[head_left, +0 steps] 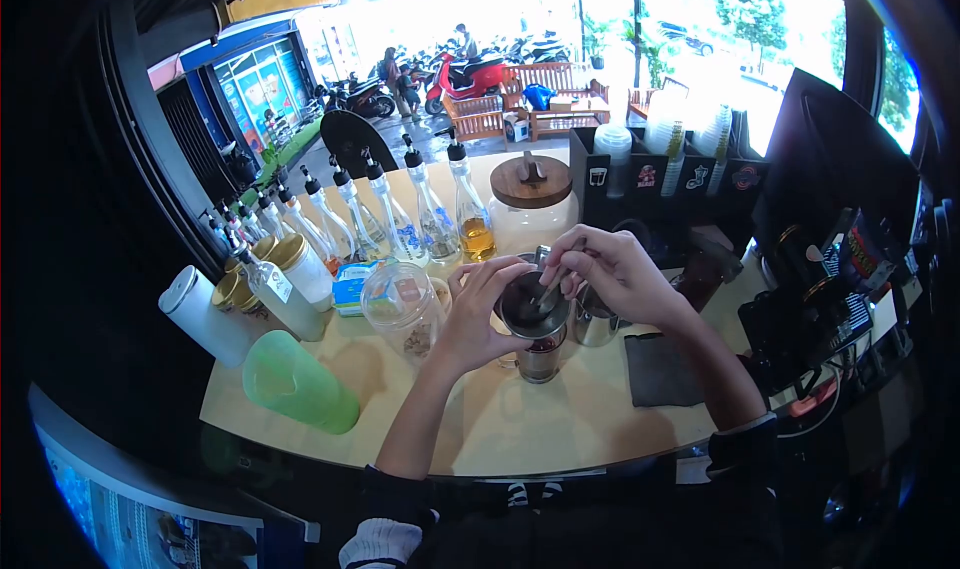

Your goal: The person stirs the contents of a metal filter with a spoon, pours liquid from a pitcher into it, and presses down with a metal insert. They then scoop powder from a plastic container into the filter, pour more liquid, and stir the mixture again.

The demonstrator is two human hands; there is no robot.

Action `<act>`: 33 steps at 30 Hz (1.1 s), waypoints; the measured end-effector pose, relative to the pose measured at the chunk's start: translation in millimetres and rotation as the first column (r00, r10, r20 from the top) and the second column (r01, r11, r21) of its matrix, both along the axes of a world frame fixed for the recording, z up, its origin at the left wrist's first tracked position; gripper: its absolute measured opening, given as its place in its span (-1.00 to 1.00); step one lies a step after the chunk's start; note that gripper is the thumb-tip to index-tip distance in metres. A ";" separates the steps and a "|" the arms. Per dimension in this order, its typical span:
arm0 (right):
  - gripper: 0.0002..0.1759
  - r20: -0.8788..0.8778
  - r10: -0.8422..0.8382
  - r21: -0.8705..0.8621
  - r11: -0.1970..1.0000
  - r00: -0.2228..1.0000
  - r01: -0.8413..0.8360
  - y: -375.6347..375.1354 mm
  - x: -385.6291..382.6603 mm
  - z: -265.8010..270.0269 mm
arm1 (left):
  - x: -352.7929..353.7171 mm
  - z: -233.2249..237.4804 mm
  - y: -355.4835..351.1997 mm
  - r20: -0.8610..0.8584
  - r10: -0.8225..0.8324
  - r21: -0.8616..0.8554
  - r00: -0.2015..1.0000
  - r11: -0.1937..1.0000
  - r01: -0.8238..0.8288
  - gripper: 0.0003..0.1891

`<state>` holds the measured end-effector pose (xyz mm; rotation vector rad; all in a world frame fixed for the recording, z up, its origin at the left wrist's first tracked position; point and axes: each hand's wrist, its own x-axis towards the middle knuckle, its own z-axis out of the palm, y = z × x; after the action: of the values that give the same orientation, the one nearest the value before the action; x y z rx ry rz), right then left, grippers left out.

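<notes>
Near the middle of the counter stands a metal cup [540, 361] with a dark, wide opening at its top. My left hand [476, 314] curves around the left side of that rim, thumb at the front and fingers at the back. Over the right side of the opening, my right hand [622, 277] pinches a thin metal utensil [547, 294], which reaches down into the cup. The cup's contents are too dark to make out. Just right of it is a metal pitcher [596, 321], and to the left a clear round container [402, 309] with something brown inside.
A green tumbler [302, 381] leans at the left on the counter [480, 424]. Pump bottles [437, 214] line the back left, beside a wooden-lidded jar [533, 224]. A dark cloth [660, 371] lies right; a black cup rack [645, 184] stands behind.
</notes>
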<state>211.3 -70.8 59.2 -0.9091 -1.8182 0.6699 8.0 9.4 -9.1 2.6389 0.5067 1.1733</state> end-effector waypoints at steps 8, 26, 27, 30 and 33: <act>-0.82 0.078 -0.034 0.080 0.996 0.996 0.028 -6.5 5.2 -2.1 | -1.1 -5.1 2.4 0.028 0.071 -0.036 0.997 0.997 -0.070 -0.09; -0.81 -0.155 -0.060 0.015 0.998 0.986 0.063 -2.7 11.6 -8.9 | 4.7 4.3 -9.0 -0.008 0.087 0.069 0.996 0.994 -0.087 -0.08; -0.79 -0.079 -0.050 -0.016 0.999 0.996 0.049 -6.1 11.4 -5.7 | 4.5 4.9 -9.3 -0.022 0.099 0.074 0.995 0.993 -0.097 -0.08; -0.78 0.037 -0.021 -0.016 1.000 0.999 0.022 -11.6 13.0 -10.0 | 6.0 4.1 -9.9 -0.040 0.120 0.051 0.992 0.992 -0.118 -0.07; -0.75 -0.256 -0.028 0.039 0.998 0.966 0.039 -11.1 18.1 -22.2 | 6.3 2.8 -9.5 -0.045 0.152 0.002 0.987 0.988 -0.152 -0.07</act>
<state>229.4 -82.0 37.1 -0.7847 -1.5790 0.6897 14.3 -0.1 -6.3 2.6711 0.7280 1.1554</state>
